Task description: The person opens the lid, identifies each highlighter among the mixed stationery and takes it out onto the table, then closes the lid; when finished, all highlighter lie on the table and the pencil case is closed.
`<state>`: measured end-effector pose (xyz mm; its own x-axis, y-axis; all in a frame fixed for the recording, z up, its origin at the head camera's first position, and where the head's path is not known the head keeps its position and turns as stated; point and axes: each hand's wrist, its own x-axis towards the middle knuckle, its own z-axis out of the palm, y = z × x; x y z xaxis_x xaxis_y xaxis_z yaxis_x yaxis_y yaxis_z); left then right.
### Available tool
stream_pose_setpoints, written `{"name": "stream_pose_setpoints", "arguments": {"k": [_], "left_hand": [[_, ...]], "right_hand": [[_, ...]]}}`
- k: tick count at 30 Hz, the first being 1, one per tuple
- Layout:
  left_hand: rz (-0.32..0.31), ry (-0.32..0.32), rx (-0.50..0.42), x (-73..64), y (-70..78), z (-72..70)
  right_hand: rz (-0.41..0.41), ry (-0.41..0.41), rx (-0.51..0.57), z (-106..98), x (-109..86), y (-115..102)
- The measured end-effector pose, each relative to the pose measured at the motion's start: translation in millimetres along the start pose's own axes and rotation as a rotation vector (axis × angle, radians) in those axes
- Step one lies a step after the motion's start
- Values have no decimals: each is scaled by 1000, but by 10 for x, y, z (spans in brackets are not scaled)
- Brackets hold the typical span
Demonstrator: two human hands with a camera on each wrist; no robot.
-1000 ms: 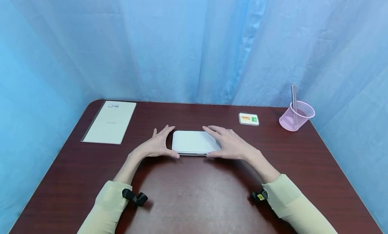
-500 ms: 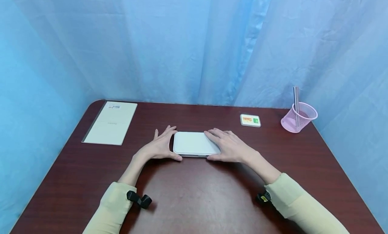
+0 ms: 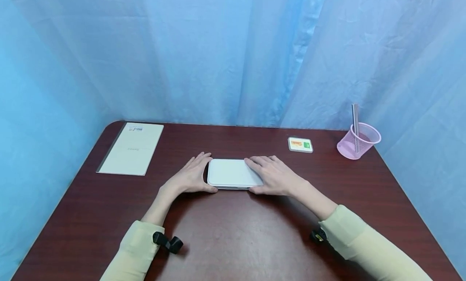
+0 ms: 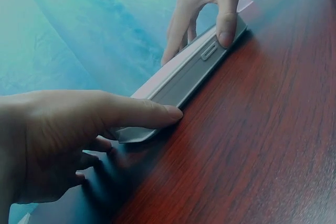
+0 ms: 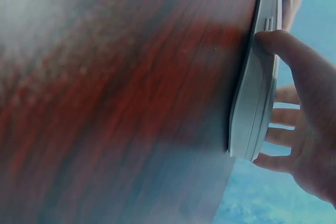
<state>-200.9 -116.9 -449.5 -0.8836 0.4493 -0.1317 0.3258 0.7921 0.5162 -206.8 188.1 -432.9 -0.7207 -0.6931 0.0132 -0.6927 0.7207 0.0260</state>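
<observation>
A flat white case (image 3: 234, 172) with rounded corners lies in the middle of the table. Its front side (image 4: 184, 80) has a small slotted catch, visible in the left wrist view. My left hand (image 3: 191, 175) grips its left end, the thumb along the front side and the fingers reaching toward the back corner. My right hand (image 3: 276, 175) holds the right end, thumb on the front side near the catch, fingers spread over the top and back edge. In the right wrist view the right thumb (image 5: 278, 43) presses the front side. The back edge is partly hidden.
A pale notebook (image 3: 131, 149) with a dark spine lies at the back left of the dark wooden table (image 3: 233, 228). Toward the back right are a small clear-edged card case (image 3: 300, 144) and a pink mesh pen cup (image 3: 358, 141) with striped sticks. Blue curtains (image 3: 204, 58) surround the table.
Both hands have closed in slightly on the case's ends, and my left fingers have drawn together. The case has stayed in nearly the same place; the head view has shifted a little.
</observation>
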Motion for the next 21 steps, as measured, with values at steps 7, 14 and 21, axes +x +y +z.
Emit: {"name": "stream_pose_setpoints", "arguments": {"k": [7, 14, 21], "left_hand": [[3, 10, 12, -2, -6, -6], [3, 21, 14, -3, -15, 17], [8, 23, 8, 15, -10, 37]], "right_hand": [[-11, 18, -14, 24, 7, 1], [-43, 56, -58, 37, 19, -21], [-58, 90, -90, 44, 20, -23]]}}
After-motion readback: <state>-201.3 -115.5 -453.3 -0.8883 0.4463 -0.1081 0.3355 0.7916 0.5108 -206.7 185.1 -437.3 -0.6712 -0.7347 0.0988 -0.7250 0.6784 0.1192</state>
